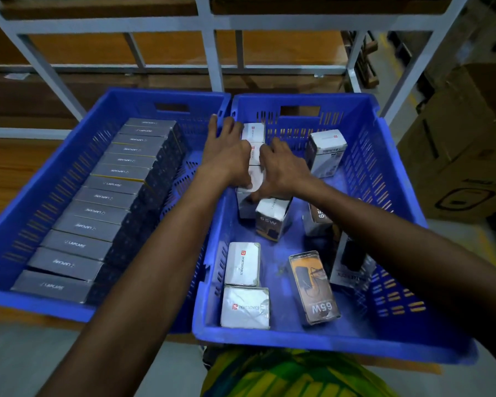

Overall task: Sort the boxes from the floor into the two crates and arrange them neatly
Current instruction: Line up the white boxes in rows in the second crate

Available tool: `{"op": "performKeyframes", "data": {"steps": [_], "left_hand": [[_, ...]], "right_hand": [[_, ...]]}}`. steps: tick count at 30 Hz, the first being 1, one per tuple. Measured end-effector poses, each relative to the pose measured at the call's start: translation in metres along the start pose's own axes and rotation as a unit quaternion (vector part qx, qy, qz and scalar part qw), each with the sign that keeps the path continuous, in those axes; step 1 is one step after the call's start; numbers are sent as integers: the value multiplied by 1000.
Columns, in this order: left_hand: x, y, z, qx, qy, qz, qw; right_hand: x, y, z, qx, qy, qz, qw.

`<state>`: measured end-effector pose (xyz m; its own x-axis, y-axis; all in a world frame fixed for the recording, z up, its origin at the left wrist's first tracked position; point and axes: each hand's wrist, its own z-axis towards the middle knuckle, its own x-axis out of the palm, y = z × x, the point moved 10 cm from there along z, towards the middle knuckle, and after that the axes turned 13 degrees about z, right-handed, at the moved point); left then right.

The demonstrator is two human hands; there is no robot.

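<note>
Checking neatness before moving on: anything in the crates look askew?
Yes. The left crate holds grey boxes in one tidy row, but in the right crate a 65W box lies flat and skewed near the front, and a second 65W box leans crooked mid-crate.

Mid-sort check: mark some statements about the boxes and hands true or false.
Grey Lapcare boxes fill one neat row in the left crate. True.
Both hands are in the left crate. False: left hand and right hand rest on white Portronics boxes in the right crate.
Every box in the right crate is lined up. False: a 65W box lies loose near the front.
At the right crate's near left corner sit two white boxes. True.
</note>
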<state>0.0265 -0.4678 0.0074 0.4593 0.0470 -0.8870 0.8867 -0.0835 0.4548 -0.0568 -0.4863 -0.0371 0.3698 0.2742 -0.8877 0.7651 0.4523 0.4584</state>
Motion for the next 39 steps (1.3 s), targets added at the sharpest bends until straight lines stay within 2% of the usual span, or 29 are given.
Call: {"op": "performKeyframes", "data": {"steps": [4,7,11,16,18,21,25,28,32,39], "left_hand": [[-1,-11,6,-11,35,79,996],[-1,-13,7,-24,42,87,995],[-5,-11,6,-42,18,51,998],[-15,0,-1,-63,0,-19,998],[-26,10,-4,-86,-24,-49,995],[-34,16,-7,-90,-33,-113,989],[-26,13,-8,-66,8,-218,974],[-26,23,-6,-96,-6,-327,940],[-22,33,-1,-133,-9,-417,899],[-19,41,-2,-155,-10,-416,896]], "right_hand": [[-1,-19,0,85,81,125,985],[-19,-35,-7,109,108,97,983],[-12,-53,-25,182,192,45,963],[-1,-37,-41,215,259,142,931],[0,-24,-48,200,243,124,941],[10,-5,-47,137,260,16,956],[2,-5,-53,99,333,-20,937],[-8,-1,-59,40,365,-14,930],[-13,21,-48,-61,328,45,942],[-35,39,-38,-120,221,127,960]]}}
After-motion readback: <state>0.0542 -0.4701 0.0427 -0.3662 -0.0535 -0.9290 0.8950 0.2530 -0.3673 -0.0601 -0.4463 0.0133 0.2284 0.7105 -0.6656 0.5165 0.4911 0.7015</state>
